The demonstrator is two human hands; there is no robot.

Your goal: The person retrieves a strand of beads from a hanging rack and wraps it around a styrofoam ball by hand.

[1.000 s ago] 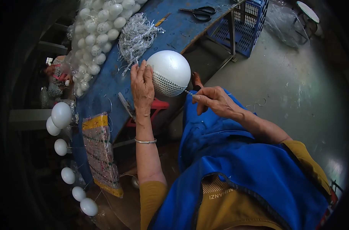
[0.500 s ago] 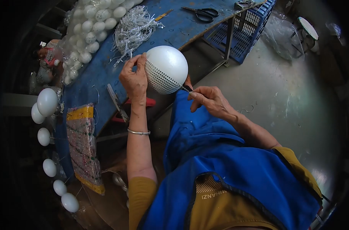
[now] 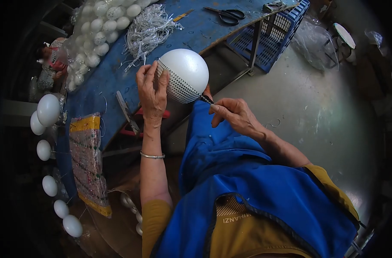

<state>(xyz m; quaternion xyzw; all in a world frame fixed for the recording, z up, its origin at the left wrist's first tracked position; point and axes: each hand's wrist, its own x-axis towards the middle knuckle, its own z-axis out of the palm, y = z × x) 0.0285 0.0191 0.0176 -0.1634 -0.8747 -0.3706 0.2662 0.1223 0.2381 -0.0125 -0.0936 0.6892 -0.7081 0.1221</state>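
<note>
A glossy white ball (image 3: 186, 64) is held above my lap, its lower left side covered by a band of silvery rhinestone mesh (image 3: 181, 89). At the ball's left edge, the fingers and thumb of my left hand (image 3: 153, 94) pinch the upper end of this mesh. My right hand (image 3: 237, 118) is closed at the other side, gripping the narrow, bunched tail of the mesh just off the ball's lower right. Behind the ball there, a small orange-brown shape (image 3: 207, 92) shows; I cannot make out what it is.
On the blue table (image 3: 196, 32) lie silvery strands (image 3: 151, 32), black scissors (image 3: 227, 15) and a bag of white balls (image 3: 103, 30). A blue crate (image 3: 282, 36) stands beyond. White balls on sticks (image 3: 48, 109) line the left, near a person (image 3: 54, 64).
My left fingers have shifted on the mesh, with the thumb now lying over it. The mesh tail at my right hand looks more spread. The whole view has shifted slightly.
</note>
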